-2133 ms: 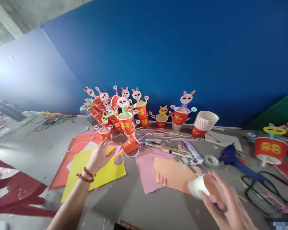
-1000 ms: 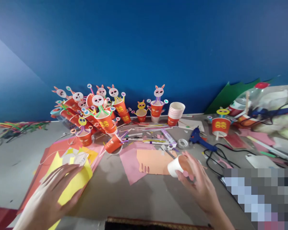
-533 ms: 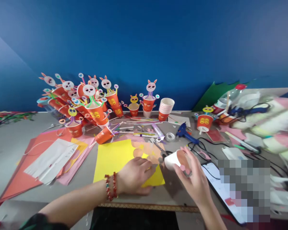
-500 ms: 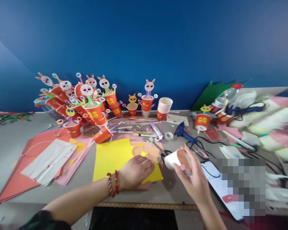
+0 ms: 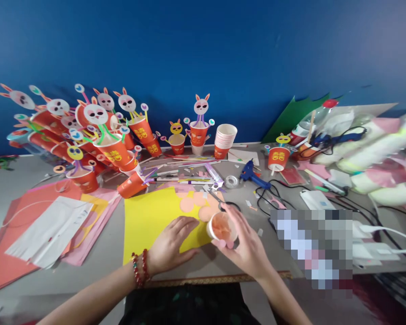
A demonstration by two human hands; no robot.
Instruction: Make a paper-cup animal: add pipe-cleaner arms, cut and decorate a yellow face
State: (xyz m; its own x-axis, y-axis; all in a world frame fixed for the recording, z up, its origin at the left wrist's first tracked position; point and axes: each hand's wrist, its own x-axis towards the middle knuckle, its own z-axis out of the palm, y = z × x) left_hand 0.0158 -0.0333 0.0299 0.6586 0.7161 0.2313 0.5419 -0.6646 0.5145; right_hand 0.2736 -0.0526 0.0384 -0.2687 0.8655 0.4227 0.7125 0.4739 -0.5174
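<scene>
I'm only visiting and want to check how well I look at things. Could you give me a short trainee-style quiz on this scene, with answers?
1. Which of the person's hands holds the white cup?
2. True or false: a blue glue gun lies to the right of the cup stack in this view.
3. What colour is the sheet that the left hand partly covers in this view?
A) pink
B) yellow
C) white

Key:
1. The right hand.
2. True.
3. B.
</scene>
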